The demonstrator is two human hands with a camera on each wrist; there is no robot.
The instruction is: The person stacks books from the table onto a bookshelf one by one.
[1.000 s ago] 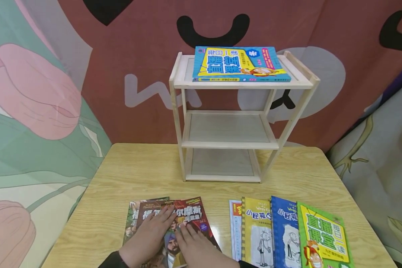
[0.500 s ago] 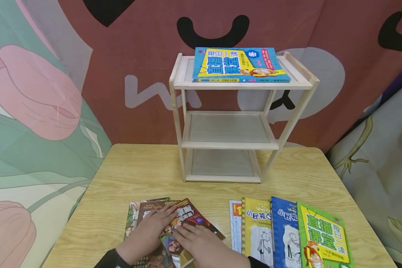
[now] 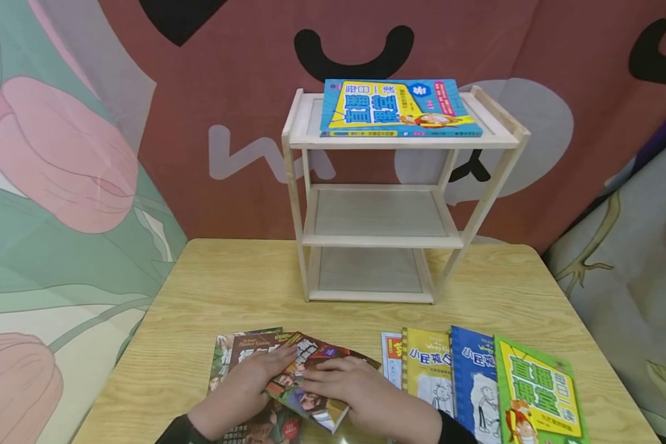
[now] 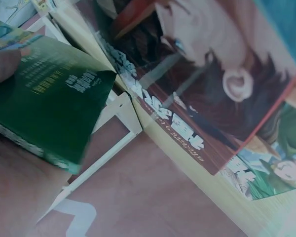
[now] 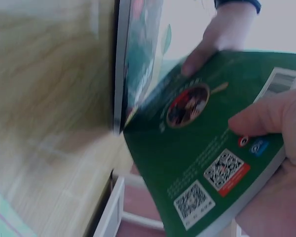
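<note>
Both hands hold a paperback book (image 3: pixel 302 379) with a colourful illustrated cover, tilted above other books at the table's front left. My left hand (image 3: pixel 241 385) grips its left side, and my right hand (image 3: pixel 361 388) grips its right side. In the right wrist view the book's green back cover (image 5: pixel 187 143) shows QR codes and a barcode, with the thumbs of both hands on it. Beneath and to the left lie a brown-covered book (image 3: pixel 241 357) and, partly hidden under it, a green-edged book (image 3: pixel 220 364).
A pale wooden three-tier shelf (image 3: pixel 383 242) stands at the back of the table (image 3: pixel 216 277), a blue book (image 3: pixel 399 108) flat on its top tier. At the front right lie overlapping books: a white one (image 3: pixel 391 361), a yellow one (image 3: pixel 428 364), a blue one (image 3: pixel 477 370), a green one (image 3: pixel 541 388).
The hands, first lying on the covers, have lifted the top book, turned it clockwise and slid it right. The brown-covered book beneath shows more. The shelf and right-hand books stay put.
</note>
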